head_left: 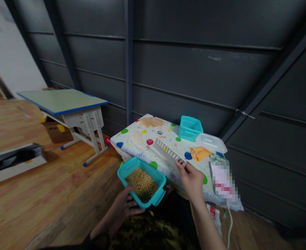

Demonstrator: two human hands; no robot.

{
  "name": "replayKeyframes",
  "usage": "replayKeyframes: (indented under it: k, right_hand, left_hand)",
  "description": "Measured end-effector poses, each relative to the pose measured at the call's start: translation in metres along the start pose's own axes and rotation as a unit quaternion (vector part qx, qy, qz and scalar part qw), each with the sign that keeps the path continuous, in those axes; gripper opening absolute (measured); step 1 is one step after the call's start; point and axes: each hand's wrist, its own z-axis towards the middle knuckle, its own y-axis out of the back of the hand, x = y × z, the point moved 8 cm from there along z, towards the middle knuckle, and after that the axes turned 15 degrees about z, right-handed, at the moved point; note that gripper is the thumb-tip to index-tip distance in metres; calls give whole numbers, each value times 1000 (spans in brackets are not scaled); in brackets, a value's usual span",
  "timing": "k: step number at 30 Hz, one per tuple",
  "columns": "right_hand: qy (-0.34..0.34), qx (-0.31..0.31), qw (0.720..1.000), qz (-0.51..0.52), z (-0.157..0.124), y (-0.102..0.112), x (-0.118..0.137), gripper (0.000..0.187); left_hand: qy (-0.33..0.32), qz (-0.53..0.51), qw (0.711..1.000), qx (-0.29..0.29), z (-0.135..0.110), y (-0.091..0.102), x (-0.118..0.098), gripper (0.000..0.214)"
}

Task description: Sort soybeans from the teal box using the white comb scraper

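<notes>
My left hand (123,205) grips the near left side of a teal plastic container (163,180), its thumb over the rim. Yellowish beans that look like soybeans (142,182) lie inside. The container is held at the front edge of the covered table (170,137). In my right hand (192,178) is the near end of a long white slotted plastic tray (166,151), pinched between thumb and fingers over the tabletop. Left of the tray lies a pale patch of fine grains (137,138). Behind it is a spread of tan grains (151,122).
A second teal container (190,128) stands at the back right, beside a clear lid (211,143). An orange cloth (200,153) and a blurred-out packet (223,184) lie on the right. A desk (64,99) stands to the left. A dark panelled wall (176,69) rises behind the table.
</notes>
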Motion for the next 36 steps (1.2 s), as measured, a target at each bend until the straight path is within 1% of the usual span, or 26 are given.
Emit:
replayKeyframes:
  k: [2, 4, 6, 7, 9, 11, 15, 19, 24, 27, 30, 34, 36]
  right_hand:
    - [0, -27, 1000, -11, 31, 0, -15, 59]
    - [-2, -31, 999, -10, 67, -3, -33, 60]
    - [-25, -38, 999, -26, 100, -6, -53, 58]
    - [-39, -40, 998, -35, 113, -7, -63, 55]
    - [-61, -35, 997, -41, 133, -9, -80, 48]
    - [-65, -26, 997, -39, 145, -11, -92, 42]
    - [-70, 5, 997, -24, 153, -16, -104, 36]
    - [-75, 28, 997, 14, 155, -23, -110, 31]
    - [-86, 23, 995, 52, 155, -27, -114, 32]
    - [-93, 28, 993, 64, 155, -28, -115, 35]
    - [-92, 39, 992, 72, 153, -28, -114, 42]
    - [-92, 48, 991, 85, 152, -27, -114, 53]
    - [-89, 52, 991, 87, 153, -27, -115, 56]
  left_hand:
    - [3, 1, 1000, -3, -1, 0, 0, 27]
    - [11, 1, 1000, -3, 1, 0, 2, 30]
    - [20, 0, 1000, 1, 7, 1, 5, 33]
    - [26, 1, 1000, -10, 10, 4, 8, 34]
    - [36, 0, 999, -7, 16, 6, 14, 36]
    - [35, -2, 999, 1, 21, 8, 17, 39]
    - [18, -9, 1000, 19, 22, 9, 18, 39]
    - [14, -7, 1000, 24, 17, 9, 16, 37]
    - [-9, -21, 999, 37, 9, 6, 10, 38]
    - [-16, -22, 999, 37, 7, 6, 8, 38]
    - [-2, -17, 1000, 20, 7, 8, 10, 41]
    - [-24, -22, 999, 42, 3, 4, 6, 45]
    - [-30, -17, 998, 43, 0, 4, 5, 44]
